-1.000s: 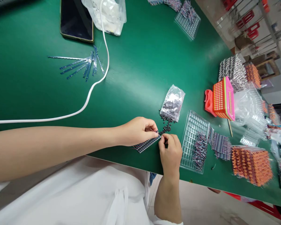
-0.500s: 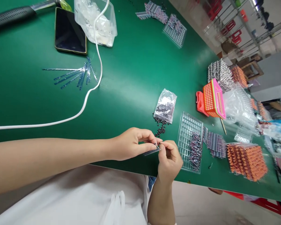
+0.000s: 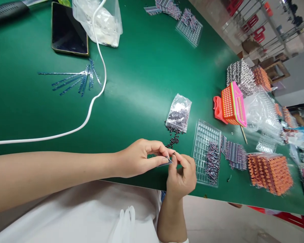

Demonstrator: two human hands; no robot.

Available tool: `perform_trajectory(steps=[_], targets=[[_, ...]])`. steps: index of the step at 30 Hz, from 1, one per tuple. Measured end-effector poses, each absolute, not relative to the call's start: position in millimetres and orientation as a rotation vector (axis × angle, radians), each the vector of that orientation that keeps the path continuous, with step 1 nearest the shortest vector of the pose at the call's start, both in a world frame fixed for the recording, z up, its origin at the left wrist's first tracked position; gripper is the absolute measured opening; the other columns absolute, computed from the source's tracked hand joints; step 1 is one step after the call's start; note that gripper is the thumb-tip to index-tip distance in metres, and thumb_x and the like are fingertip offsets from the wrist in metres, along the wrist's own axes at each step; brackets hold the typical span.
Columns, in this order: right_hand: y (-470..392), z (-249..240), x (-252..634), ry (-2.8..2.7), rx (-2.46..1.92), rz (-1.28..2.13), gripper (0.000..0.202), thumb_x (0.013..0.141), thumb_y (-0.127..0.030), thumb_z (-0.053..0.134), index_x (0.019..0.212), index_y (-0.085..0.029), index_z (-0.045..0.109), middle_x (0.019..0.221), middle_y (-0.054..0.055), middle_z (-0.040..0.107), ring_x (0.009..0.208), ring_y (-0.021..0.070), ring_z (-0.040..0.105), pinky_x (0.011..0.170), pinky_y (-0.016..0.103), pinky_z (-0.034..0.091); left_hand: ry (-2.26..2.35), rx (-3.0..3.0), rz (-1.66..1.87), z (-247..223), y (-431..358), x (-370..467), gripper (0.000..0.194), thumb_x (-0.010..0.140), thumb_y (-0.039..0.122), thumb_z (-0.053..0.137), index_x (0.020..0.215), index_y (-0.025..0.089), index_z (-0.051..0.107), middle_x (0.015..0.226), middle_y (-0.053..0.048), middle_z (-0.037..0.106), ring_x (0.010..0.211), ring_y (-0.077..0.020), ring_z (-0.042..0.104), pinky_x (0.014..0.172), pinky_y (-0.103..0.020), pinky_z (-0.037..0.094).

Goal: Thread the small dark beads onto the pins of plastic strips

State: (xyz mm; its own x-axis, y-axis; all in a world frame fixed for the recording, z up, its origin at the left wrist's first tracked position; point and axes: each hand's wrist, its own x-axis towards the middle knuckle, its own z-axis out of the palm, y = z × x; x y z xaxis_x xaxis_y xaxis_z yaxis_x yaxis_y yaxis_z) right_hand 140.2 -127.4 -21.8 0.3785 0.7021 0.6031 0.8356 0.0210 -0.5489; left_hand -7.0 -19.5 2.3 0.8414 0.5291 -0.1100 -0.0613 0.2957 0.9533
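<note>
Whereas it lay on the green table (image 3: pixel 147 67) a second ago, the component strip (image 3: pixel 162 161) is now held lifted, pinched by the left hand (image 3: pixel 139 158), while a small dark bead (image 3: pixel 174 153) is nipped in the right hand (image 3: pixel 181 173).

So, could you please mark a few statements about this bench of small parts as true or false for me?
1. The left hand holds a strip of small parts. True.
2. The right hand pinches a small dark bead. True.
3. The phone lies face-up in the clear tray. False: it lies on the green table, far from the tray.
4. The small bag is beside the white cable. False: it lies well apart, by the loose beads.
</note>
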Motion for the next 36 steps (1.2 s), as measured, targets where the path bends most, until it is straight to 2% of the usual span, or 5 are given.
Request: perform_trajectory(steps=[10, 23, 29, 36], targets=[[-128.8, -24.6, 142.0, -1.444, -1.734, -0.269, 0.024, 0.086, -0.012, 0.069, 0.106, -0.025, 0.068, 0.087, 0.002, 0.069, 0.077, 0.0146, 0.067, 0.066, 0.029, 0.055, 0.435, 1.467, 0.469, 2.9, -18.5, -9.7, 0.009, 0.093, 0.022, 0.059, 0.093, 0.019, 0.067, 0.115, -0.005, 0.077, 0.119, -0.0195, 0.066, 0.099, -0.028, 0.051], [-128.8, -24.2, 139.6, -1.381, -1.711, -0.204, 0.022, 0.085, -0.011, 0.068, 0.102, -0.025, 0.068, 0.085, 0.002, 0.068, 0.073, 0.0148, 0.066, 0.062, 0.029, 0.055, 0.466, 1.333, 0.434, 3.2, -18.5, -7.6, 0.01, 0.092, 0.025, 0.06, 0.092, 0.017, 0.066, 0.11, -0.008, 0.076, 0.108, -0.0194, 0.069, 0.095, -0.03, 0.053], [-128.4, -23.6, 138.1, -1.275, -1.627, 0.002, 0.02, 0.084, -0.009, 0.067, 0.098, -0.024, 0.069, 0.083, 0.001, 0.065, 0.072, 0.0141, 0.063, 0.059, 0.027, 0.052, 0.527, 1.15, 0.374, 2.4, -17.3, -4.3, 0.015, 0.088, 0.029, 0.063, 0.093, 0.015, 0.066, 0.098, -0.008, 0.075, 0.082, -0.0155, 0.068, 0.075, -0.028, 0.055], [-130.8, -20.3, 140.2, -1.144, -1.617, 0.219, 0.003, 0.087, -0.019, 0.064, 0.085, -0.02, 0.067, 0.077, 0.002, 0.06, 0.069, 0.0144, 0.059, 0.053, 0.025, 0.046, 0.637, 1.122, 0.324, 6.9, -15.5, -2.2, 0.018, 0.084, 0.034, 0.066, 0.086, 0.015, 0.065, 0.079, -0.002, 0.069, 0.07, -0.0134, 0.061, 0.063, -0.024, 0.05]])
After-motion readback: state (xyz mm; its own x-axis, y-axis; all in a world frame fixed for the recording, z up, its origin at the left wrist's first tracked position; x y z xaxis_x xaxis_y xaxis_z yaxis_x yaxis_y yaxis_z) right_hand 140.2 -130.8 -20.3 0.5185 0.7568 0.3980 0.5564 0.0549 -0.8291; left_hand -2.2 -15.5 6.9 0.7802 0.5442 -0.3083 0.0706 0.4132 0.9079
